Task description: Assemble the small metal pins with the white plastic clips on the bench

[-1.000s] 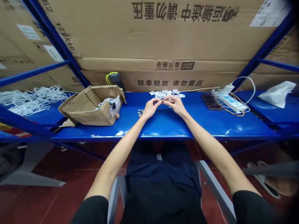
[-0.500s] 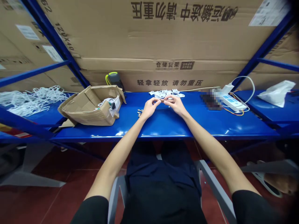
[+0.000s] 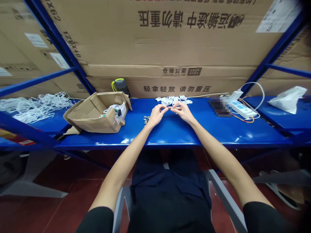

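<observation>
My left hand [image 3: 157, 114] and my right hand [image 3: 182, 111] meet above the blue shelf [image 3: 194, 129], fingertips pinched together on a small part I cannot make out. Just behind them lies a heap of small white plastic pieces [image 3: 173, 99]. Several tiny metal parts [image 3: 146, 119] lie on the shelf left of my left hand.
A torn cardboard box [image 3: 97, 113] with white parts inside stands to the left, a dark bottle [image 3: 120, 86] behind it. White hangers [image 3: 34, 105] pile up far left. A power strip [image 3: 240, 108] with cables and a white bag [image 3: 289, 98] lie right. Big cartons form the back wall.
The hands have stayed pinched together on the same spot, with only slight finger movement. The view has tilted a little, so everything sits slightly lower in the picture.
</observation>
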### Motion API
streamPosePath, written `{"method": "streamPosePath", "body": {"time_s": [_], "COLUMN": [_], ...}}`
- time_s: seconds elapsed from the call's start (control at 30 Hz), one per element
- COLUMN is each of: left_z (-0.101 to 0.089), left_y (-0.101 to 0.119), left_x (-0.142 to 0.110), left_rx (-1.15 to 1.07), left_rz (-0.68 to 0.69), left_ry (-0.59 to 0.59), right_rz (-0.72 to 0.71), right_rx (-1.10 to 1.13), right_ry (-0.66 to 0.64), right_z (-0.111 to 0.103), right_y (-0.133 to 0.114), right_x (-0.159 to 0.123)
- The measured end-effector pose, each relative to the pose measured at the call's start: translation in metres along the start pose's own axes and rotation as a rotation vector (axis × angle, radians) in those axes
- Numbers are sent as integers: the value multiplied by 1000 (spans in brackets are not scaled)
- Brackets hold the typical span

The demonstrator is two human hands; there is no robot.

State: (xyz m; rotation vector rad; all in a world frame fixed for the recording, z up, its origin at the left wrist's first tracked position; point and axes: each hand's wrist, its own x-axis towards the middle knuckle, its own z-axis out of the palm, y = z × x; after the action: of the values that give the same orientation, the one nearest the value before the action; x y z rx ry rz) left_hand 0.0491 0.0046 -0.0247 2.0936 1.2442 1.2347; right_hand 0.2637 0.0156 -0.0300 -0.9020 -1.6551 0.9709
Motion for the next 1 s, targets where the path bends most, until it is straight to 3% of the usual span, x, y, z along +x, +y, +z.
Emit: {"method": "streamPosePath", "body": {"time_s": [0.37, 0.67, 1.0], "left_z": [-6, -8, -9], "left_y": [10, 16, 17], "left_x": [-6, -8, -9], "left_rx": [308, 463, 480], "left_rz": [68, 117, 131], "left_ry": [-69, -117, -144], "right_rz": [-124, -152, -167], "right_rx": [-259, -332, -409], "right_ry": [-40, -71, -109], "right_z": [-2, -3, -5], "right_y": [-5, -2, -3], "right_x": [-6, -7, -10]}}
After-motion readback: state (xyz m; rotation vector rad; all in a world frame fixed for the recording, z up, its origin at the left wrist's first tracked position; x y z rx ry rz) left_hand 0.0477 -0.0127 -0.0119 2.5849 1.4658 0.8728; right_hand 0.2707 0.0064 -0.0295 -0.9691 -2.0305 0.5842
